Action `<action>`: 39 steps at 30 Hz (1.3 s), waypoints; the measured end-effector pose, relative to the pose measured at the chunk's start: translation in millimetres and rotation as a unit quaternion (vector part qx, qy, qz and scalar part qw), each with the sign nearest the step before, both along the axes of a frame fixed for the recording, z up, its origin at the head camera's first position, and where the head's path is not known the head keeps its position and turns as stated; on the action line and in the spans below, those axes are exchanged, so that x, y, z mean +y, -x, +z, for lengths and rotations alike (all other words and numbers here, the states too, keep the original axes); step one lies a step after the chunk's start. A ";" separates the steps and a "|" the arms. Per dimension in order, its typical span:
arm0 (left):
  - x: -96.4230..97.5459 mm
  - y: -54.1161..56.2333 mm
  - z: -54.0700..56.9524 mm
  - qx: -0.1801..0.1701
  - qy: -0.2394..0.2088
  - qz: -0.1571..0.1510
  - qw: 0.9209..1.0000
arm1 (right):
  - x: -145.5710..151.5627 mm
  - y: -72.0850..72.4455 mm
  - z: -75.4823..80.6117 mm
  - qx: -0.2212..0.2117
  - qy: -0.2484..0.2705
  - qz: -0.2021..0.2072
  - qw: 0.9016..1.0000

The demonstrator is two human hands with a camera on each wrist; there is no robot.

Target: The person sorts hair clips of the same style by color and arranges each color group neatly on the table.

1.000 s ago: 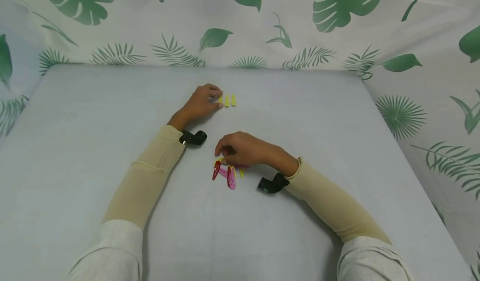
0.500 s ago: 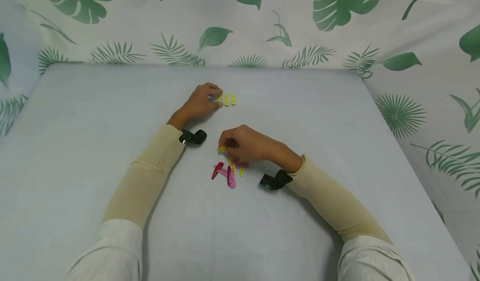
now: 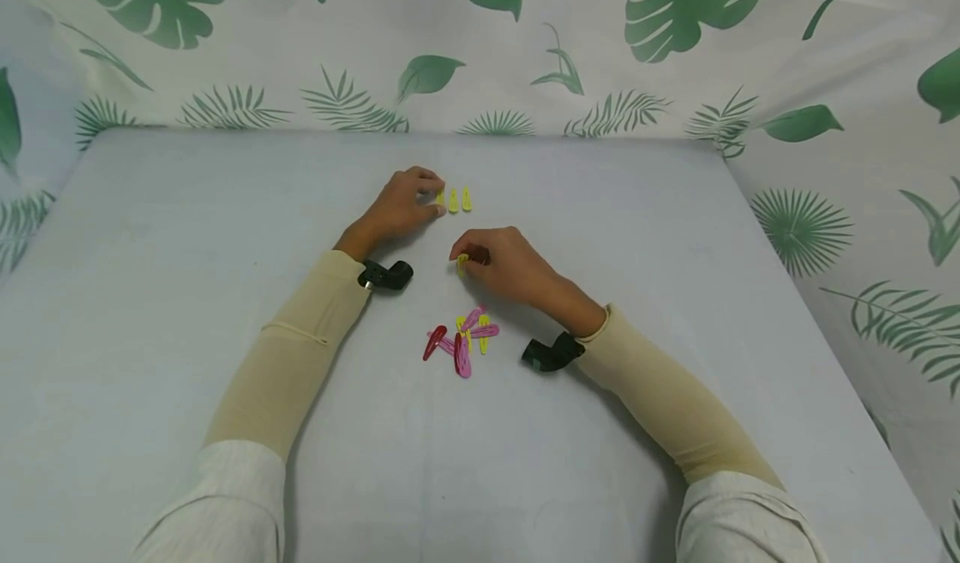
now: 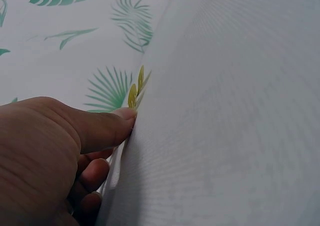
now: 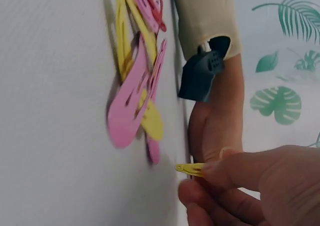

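Note:
Toward the back of the table, three yellow snap hair clips stand side by side in a short row. My left hand [image 3: 403, 204] has its thumb and a fingertip at the two ends of the leftmost clip [image 3: 441, 198], which is mostly covered. The middle clip [image 3: 453, 202] and the right clip [image 3: 467, 200] lie just beyond. Another yellow hair clip [image 5: 191, 169] is pinched between thumb and finger of my right hand [image 3: 504, 264], in front of the row. Nearer to me lies a loose pile of pink, red and yellow hair clips, with a pink clip [image 5: 125, 118] large in the right wrist view.
A pale cloth covers the table [image 3: 360, 429]. Behind it and to the right hangs a white sheet with green leaf prints [image 3: 425, 75]. A black wrist camera [image 3: 386, 276] sits on the left sleeve, another black camera [image 3: 553, 353] on the right.
My right hand has lifted a yellow hair clip from the pile and carried it away from me toward the row, uncovering the pile. My left hand has stayed in place.

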State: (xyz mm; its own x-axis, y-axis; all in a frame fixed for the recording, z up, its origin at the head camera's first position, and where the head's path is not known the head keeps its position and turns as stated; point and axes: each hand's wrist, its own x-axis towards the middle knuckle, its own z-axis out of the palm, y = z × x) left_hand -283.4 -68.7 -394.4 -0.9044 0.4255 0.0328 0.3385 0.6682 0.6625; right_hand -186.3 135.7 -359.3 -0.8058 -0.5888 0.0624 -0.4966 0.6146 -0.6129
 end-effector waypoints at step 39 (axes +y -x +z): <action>0.9 -0.6 -1.3 -0.008 -0.006 0.013 1.000 | 29.4 42.9 -2.0 0.068 0.044 -0.158 0.984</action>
